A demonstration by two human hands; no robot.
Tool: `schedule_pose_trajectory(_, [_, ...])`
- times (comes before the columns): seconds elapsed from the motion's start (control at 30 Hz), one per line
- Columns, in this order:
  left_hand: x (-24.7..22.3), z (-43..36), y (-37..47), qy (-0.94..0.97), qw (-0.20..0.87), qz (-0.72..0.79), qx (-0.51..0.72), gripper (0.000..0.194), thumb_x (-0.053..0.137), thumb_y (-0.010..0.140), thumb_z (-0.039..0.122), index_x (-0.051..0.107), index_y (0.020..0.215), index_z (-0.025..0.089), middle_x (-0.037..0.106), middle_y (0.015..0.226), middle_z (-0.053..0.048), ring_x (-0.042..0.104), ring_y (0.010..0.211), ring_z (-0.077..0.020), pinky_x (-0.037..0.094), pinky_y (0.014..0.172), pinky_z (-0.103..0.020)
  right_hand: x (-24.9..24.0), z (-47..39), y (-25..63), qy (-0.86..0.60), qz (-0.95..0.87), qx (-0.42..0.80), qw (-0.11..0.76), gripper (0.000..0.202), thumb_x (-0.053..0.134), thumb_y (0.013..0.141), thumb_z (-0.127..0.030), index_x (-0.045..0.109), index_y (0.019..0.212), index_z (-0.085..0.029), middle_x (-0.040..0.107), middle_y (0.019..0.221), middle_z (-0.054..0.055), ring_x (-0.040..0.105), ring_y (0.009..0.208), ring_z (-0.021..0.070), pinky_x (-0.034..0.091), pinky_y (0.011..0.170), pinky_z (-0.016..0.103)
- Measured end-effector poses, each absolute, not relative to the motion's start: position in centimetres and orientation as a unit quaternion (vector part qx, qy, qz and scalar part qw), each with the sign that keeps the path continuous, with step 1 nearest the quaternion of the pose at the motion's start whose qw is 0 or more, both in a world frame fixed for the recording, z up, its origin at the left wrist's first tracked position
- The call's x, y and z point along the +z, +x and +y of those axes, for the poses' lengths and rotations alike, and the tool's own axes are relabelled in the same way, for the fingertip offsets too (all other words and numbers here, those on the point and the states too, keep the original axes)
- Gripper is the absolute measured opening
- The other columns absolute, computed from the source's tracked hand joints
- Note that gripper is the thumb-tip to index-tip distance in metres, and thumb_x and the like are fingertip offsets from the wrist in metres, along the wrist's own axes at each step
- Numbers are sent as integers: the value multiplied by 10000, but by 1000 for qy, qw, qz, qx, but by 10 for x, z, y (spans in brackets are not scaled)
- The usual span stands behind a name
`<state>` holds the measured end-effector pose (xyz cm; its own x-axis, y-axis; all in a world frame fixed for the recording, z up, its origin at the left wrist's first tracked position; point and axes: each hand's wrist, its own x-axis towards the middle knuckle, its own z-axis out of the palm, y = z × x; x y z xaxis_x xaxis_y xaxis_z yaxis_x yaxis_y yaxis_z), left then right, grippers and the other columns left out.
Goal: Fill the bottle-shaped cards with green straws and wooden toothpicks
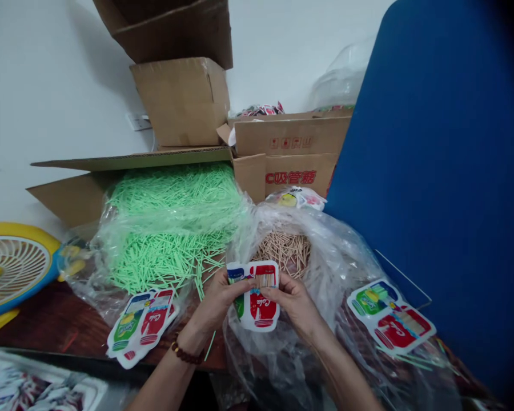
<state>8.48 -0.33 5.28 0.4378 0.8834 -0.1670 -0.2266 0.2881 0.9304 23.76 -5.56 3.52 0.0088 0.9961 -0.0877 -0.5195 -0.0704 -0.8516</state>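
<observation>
A white-edged package (264, 311) with a red cola jar and a green-and-blue part is held upright at the centre. My left hand (223, 297) grips its left side, thumb across the front. On its right side my right hand (293, 297) pinches the edge, thumb beside a row of brown sticks in the package window. Just behind lies a heap of brown sticks (285, 251) in clear plastic. Green sticks (163, 251) spill from a bag at the left. Similar packages lie at the left (156, 319) and at the right (398, 325).
Cardboard boxes (180, 97) stand against the wall behind. A yellow-and-blue fan (15, 274) is at the left edge. A blue panel (432, 171) rises at the right. Crumpled clear plastic (342, 257) spreads over the table. A white tray (96, 394) sits at the lower left.
</observation>
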Motion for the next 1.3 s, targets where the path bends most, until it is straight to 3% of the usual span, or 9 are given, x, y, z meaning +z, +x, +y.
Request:
schedule_pose_trajectory(0.27, [56,-7,118,534,698,390,274,208,795,656,263,701,772,117,689,654,-12,599,556,-136,471,573,-240,12,-70,266,-388,-306,598,631,329,801,645,-402,682,851,-175,726,827,29,670,746,205,531,727,332])
schedule_pose_trajectory(0.47, [54,-7,151,543,677,423,261,167,790,639,242,679,685,126,671,629,-4,574,526,-127,467,534,-228,1,-77,291,-346,-299,618,639,324,790,663,-311,703,954,-196,727,864,8,670,806,192,529,798,330])
schedule_pose_trajectory(0.73, [43,-7,168,541,701,407,224,221,791,655,233,701,827,126,701,677,-25,625,616,-149,500,590,-228,-11,-87,307,-393,-215,601,662,301,793,644,-396,672,803,-172,701,727,5,633,616,169,523,594,280])
schedule_pose_trajectory(0.9, [34,-13,174,548,690,420,215,207,783,665,258,698,792,119,704,682,-30,617,583,-147,503,585,-242,-19,-95,314,-382,-238,597,664,342,781,658,-449,654,822,-176,698,777,6,632,662,173,520,658,295])
schedule_pose_trajectory(1.1, [27,-18,177,534,701,425,207,156,774,656,224,683,733,123,688,652,-7,599,547,-129,484,563,-229,-27,-99,320,-377,-264,610,646,311,772,687,-402,664,883,-185,695,799,-10,633,711,167,510,698,289])
schedule_pose_trajectory(1.3, [20,-20,165,499,713,433,234,170,757,676,216,693,810,135,696,697,-10,607,583,-128,492,603,-230,-25,-96,308,-404,-264,606,632,286,759,703,-374,693,903,-181,723,840,17,654,731,183,529,686,294])
